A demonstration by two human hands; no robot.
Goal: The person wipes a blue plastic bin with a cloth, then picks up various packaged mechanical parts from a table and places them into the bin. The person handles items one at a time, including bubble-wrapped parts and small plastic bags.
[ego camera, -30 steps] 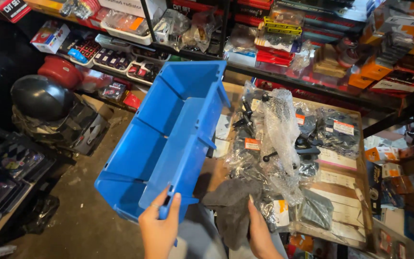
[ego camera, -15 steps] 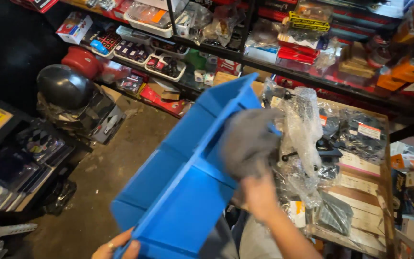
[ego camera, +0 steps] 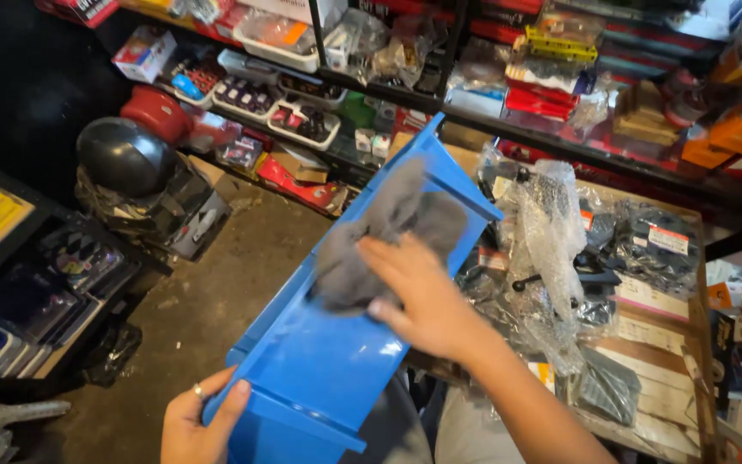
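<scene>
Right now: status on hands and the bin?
Left hand grips near corner of blue plastic bin, tilted. Right hand presses grey cloth on bin's side wall. Bagged parts on wooden bench beside it, apart.

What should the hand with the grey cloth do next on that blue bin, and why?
Probably sweep the grey cloth further along the blue bin, toward its near end. The right hand presses the cloth flat on the bin's upper part, while the left hand steadies the lower corner. The blue surface below the cloth is uncovered, so that seems the next stretch to wipe.
</scene>
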